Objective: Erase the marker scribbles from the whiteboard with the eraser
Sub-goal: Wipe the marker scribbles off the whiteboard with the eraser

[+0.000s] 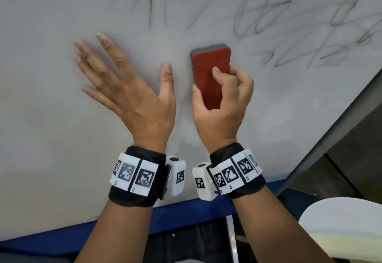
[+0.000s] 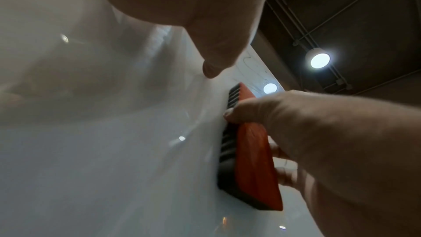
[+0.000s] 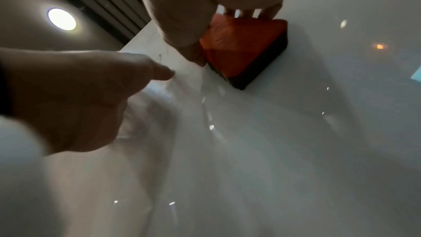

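Nearest the camera, black fabric wristbands [image 1: 135,195] carrying white blocks printed with square black-and-white markers are wrapping both forearms, and a blue strip [image 1: 182,213] is running along the near edge of the whiteboard [image 1: 51,128]. The board itself is a smooth, glossy white sheet, catching small reflections of round ceiling lamps [image 2: 317,59] in the wrist views.

A little farther in, the left hand [image 1: 126,89] is lying with its fingers spread and straight, holding nothing, with its palm toward the board; whether the fingertips are touching the surface cannot be told. Just to its right, the right hand [image 1: 222,105] is gripping the eraser [image 1: 210,70], thumb curled along the left edge and fingers hooked over the right edge. The eraser is a rounded rectangular block with a textured red back and a dark grey ribbed pad, and the pad is sitting flat against the board.

Farther still and to the right, grey marker scribbles [image 1: 289,20] are looping in thin, blurred strokes across the far part of the board.
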A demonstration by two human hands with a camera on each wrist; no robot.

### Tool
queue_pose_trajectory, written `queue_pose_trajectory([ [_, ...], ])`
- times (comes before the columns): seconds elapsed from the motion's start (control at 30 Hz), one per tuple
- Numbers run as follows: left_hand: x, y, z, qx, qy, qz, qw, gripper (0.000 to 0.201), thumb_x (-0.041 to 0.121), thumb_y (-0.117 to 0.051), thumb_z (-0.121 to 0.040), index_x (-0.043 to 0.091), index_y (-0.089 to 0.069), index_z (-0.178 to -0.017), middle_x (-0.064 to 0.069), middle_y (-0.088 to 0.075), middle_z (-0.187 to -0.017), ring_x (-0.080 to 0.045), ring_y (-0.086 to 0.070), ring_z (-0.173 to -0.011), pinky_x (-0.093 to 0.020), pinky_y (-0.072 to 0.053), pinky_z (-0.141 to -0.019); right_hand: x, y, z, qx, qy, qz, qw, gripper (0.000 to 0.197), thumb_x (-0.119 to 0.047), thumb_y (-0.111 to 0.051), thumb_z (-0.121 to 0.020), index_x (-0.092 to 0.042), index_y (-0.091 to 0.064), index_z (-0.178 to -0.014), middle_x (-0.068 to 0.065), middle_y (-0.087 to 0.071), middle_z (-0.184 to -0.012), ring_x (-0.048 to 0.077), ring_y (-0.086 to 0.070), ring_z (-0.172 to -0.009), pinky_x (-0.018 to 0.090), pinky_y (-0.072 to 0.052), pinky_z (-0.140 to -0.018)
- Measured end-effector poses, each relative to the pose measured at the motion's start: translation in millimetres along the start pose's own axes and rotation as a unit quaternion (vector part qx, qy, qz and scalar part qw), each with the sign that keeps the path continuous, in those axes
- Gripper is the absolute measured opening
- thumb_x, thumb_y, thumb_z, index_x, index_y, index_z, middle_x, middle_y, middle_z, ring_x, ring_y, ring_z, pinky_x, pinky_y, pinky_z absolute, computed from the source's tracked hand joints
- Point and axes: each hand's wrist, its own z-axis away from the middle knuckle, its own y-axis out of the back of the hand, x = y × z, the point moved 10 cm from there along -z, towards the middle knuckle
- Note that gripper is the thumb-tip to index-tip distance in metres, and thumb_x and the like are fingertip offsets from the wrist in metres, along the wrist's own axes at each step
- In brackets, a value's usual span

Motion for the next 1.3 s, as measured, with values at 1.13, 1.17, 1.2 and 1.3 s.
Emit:
queue_pose_trajectory([
  [1.13,39,-44,34,-0.041,-0.006,-0.044,0.998,0.105,0.072,-0.047,-0.090,0.003,-0.007,-0.157,-0.032,0.003,-0.160,-0.046,0.006,-0.149,-0.072,-0.004,-0.113,38,30,-9,-0.022,-0.022,0.036,0.999,0.059,-0.016,-0.078,-0.080,-0.014,-0.059,-0.135,0.019,-0.052,-0.125,0.030,-0.048,-0.104,0.051,-0.050,-0.090],
  [1.17,40,-45,35,-0.039,-0.004,-0.042,0.998,0.105,0.072,-0.048,-0.090,0.003,-0.007,-0.157,-0.032,0.002,-0.160,-0.046,0.006,-0.149,-0.072,-0.005,-0.113,38,31,-11,-0.034,-0.002,0.046,0.998,0.057,-0.016,-0.078,-0.080,-0.014,-0.060,-0.134,0.019,-0.053,-0.124,0.031,-0.049,-0.102,0.050,-0.050,-0.090],
  [1.2,39,-45,35,-0.040,-0.004,-0.041,0.998,0.105,0.072,-0.048,-0.090,0.003,-0.007,-0.157,-0.032,0.002,-0.160,-0.046,0.005,-0.149,-0.072,-0.005,-0.113,45,37,-15,-0.023,-0.001,0.053,0.998,0.055,-0.016,-0.079,-0.080,-0.013,-0.061,-0.133,0.019,-0.054,-0.123,0.031,-0.050,-0.102,0.047,-0.049,-0.092],
  [1.3,39,-47,35,-0.040,-0.002,-0.042,0.998,0.103,0.071,-0.048,-0.091,0.004,-0.006,-0.157,-0.030,0.003,-0.161,-0.045,0.006,-0.149,-0.072,-0.005,-0.113,85,71,-30,0.080,-0.080,0.029,0.993,0.056,-0.015,-0.078,-0.080,-0.007,-0.061,-0.133,0.020,-0.051,-0.123,0.029,-0.051,-0.110,0.043,-0.046,-0.102],
])
